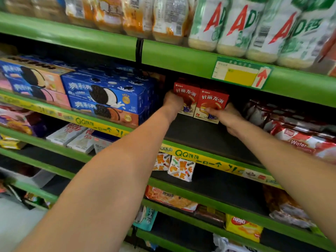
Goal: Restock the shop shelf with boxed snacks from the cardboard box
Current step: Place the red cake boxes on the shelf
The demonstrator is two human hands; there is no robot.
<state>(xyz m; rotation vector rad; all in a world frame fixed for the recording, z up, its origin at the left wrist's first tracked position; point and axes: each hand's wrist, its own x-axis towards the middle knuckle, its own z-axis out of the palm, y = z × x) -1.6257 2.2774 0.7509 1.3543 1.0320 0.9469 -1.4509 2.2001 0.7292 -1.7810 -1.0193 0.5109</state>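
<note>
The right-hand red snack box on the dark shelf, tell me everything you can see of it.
The right-hand red cardboard snack box stands upright on the dark shelf board, flush against a matching red box on its left. White lettering tops a pie picture above a cream lower band. The right hand grips its lower right front.

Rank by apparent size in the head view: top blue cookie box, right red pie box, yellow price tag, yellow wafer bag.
1. top blue cookie box
2. right red pie box
3. yellow wafer bag and yellow price tag: look alike, not ranked.

Glossy red cardboard snack boxes (200,100) on a matt dark shelf (209,139).
</note>
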